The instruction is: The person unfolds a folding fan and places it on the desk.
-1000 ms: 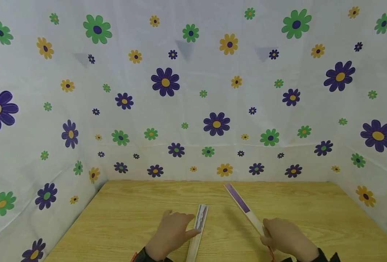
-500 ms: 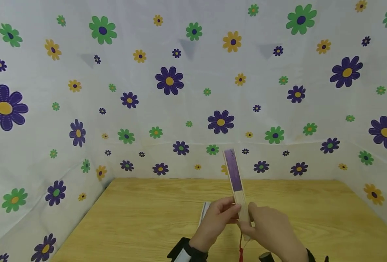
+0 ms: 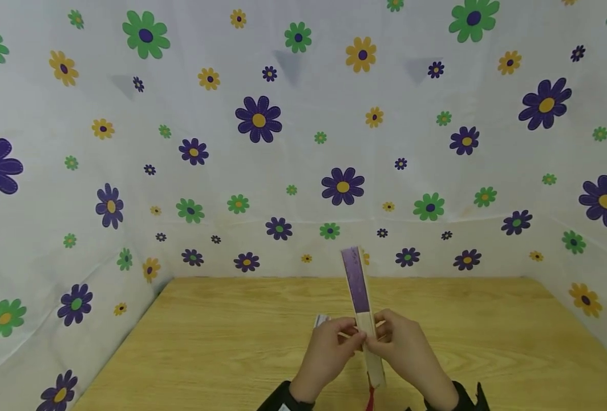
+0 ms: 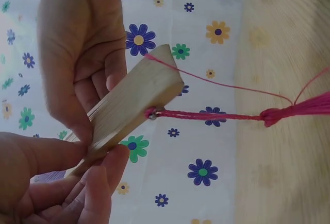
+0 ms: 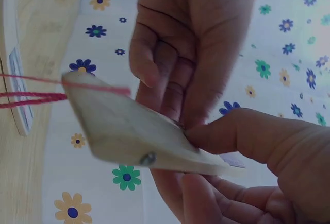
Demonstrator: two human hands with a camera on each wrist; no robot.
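Steadying the folded fan (image 3: 355,281), tilted above the table (image 3: 221,342), seems the step in hand; the left hand (image 3: 325,351) pinches it between thumb and fingers, the right hand (image 3: 406,348) likewise from its other side; a red tassel (image 4: 304,106) hangs at the lower end (another slim piece (image 3: 321,319) lies partly hidden behind the left hand); the next move seems to call for a light, even pinch.

My left hand (image 3: 325,355) hides most of another folded fan (image 3: 321,319); the head view's bottom edge crops the red tassel (image 3: 370,399).
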